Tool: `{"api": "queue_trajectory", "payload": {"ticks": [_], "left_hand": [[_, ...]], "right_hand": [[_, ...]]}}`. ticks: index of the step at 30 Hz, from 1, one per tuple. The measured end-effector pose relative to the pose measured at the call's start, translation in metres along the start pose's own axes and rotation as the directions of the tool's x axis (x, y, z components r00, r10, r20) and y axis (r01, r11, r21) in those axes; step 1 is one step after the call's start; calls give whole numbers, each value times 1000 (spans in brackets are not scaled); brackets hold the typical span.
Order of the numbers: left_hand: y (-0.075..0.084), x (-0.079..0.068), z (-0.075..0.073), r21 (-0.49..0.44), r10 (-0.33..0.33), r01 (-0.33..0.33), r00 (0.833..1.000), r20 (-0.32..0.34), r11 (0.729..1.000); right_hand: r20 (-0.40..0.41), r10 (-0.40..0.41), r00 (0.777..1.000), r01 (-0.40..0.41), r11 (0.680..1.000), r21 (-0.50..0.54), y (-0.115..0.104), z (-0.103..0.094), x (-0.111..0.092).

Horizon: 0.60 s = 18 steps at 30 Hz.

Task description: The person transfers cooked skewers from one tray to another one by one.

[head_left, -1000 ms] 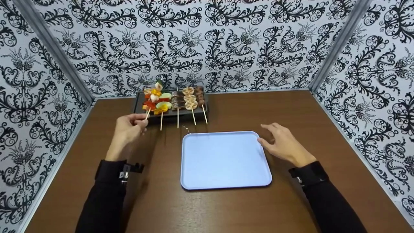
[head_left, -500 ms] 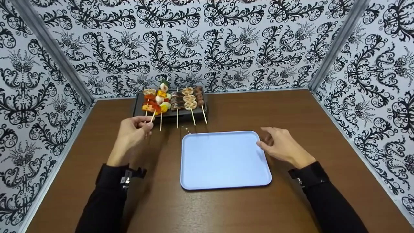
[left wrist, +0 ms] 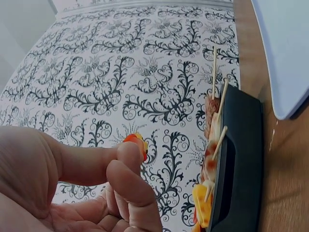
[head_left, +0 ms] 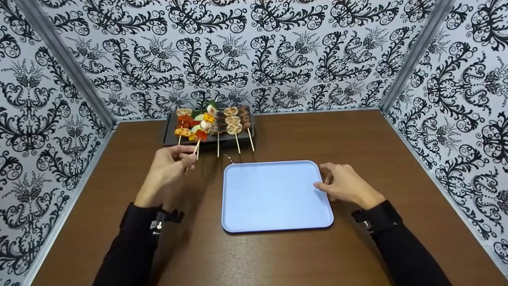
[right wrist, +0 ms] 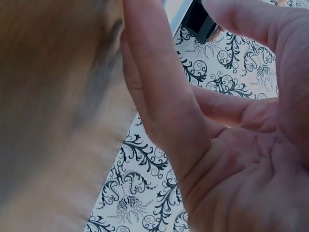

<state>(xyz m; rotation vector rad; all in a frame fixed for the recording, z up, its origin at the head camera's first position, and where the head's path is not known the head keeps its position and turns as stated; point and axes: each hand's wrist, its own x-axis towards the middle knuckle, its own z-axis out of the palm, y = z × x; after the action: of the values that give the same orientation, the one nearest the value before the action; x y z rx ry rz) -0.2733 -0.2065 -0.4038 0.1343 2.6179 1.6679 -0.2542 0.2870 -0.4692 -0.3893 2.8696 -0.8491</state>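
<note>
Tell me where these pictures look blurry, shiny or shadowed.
Head view: faint glare on the table in front of the tray, soft shadow beside the left sleeve; left wrist view: wallpaper reads clearly; right wrist view: the table smears into blur, while the right hand looks fairly sharp.

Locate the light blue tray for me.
In the head view, the light blue tray lies on the brown table, just right of centre, in front of the black griddle, with the right hand at its right edge.

Left grip (head_left: 170,166), thumb-to-finger pinch
</note>
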Motion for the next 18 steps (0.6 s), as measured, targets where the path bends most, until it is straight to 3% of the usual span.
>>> {"api": "queue_trajectory", "payload": {"ticks": [6, 18], "left_hand": [[4, -4, 6, -11, 3, -3, 1000, 30, 1000], [13, -13, 30, -218, -55, 71, 996, 76, 973]], "right_hand": [[45, 37, 998, -39, 998, 56, 0, 3, 0], [39, 44, 998, -46, 998, 49, 3, 7, 0]]}}
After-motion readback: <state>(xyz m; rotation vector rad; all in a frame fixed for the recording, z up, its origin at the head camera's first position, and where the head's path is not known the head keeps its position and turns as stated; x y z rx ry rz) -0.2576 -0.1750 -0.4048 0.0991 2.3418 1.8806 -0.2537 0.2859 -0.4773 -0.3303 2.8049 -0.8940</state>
